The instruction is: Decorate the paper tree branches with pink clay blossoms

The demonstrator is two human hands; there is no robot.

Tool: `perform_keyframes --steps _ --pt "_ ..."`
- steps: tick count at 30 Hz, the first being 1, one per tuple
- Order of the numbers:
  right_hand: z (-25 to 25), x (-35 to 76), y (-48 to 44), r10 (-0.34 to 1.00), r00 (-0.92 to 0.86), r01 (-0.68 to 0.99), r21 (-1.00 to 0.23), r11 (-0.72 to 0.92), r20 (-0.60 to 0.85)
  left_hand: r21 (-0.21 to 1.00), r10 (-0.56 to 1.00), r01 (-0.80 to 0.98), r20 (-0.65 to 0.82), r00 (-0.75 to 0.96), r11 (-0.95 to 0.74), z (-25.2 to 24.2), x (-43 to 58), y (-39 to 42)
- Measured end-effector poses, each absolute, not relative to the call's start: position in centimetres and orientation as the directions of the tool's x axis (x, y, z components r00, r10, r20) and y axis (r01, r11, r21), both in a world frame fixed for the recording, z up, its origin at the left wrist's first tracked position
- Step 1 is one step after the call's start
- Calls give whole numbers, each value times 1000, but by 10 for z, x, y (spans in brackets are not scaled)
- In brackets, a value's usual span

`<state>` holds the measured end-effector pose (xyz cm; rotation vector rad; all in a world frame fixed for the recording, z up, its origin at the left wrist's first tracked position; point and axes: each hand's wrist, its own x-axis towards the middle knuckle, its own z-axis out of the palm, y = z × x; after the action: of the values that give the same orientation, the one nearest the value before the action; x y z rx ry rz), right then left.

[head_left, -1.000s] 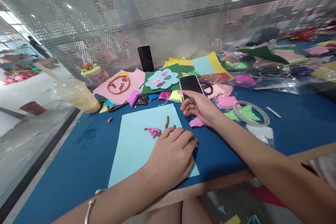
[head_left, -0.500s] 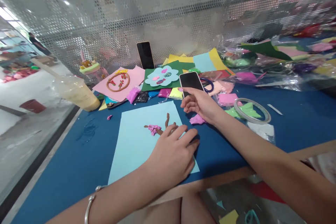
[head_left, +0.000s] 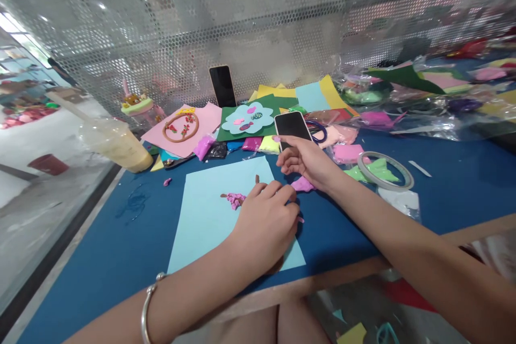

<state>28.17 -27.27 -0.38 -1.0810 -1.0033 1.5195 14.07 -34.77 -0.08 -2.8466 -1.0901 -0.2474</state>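
Observation:
My left hand (head_left: 270,220) rests over the light blue paper (head_left: 201,231), its fingers curled downward and the fingertips hidden. A small pink bit (head_left: 300,219) shows beside those fingers; whether it is clay or a nail I cannot tell. Partly under this hand is a brown clay branch (head_left: 257,178) with crumpled pink-purple clay blossoms (head_left: 234,200) on its left part. My right hand (head_left: 304,161) hovers by the paper's right edge, index finger stretched out and the others loosely bent. A tiny lilac spot is at its index fingertip. Below it lies a pink clay lump (head_left: 302,184).
A phone (head_left: 293,124) lies behind my right hand; another phone (head_left: 222,86) leans on the perforated metal screen. Clay packets (head_left: 269,144), a tape roll (head_left: 386,171) and green clay (head_left: 377,170) lie around. A drink cup (head_left: 116,142) tilts at the left edge.
My left hand's fingers have drawn together and curled in, covering more of the brown branch. The right hand has hardly moved.

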Motion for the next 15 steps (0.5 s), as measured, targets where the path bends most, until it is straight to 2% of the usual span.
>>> perform_keyframes --steps 9,15 --pt "-1 280 -273 979 -114 -247 -950 -194 -170 -76 649 671 193 736 -738 -7 147 -350" --pt "-2 281 -273 978 -130 -252 -949 -193 -164 17 707 710 111 698 -704 -3 150 -348"
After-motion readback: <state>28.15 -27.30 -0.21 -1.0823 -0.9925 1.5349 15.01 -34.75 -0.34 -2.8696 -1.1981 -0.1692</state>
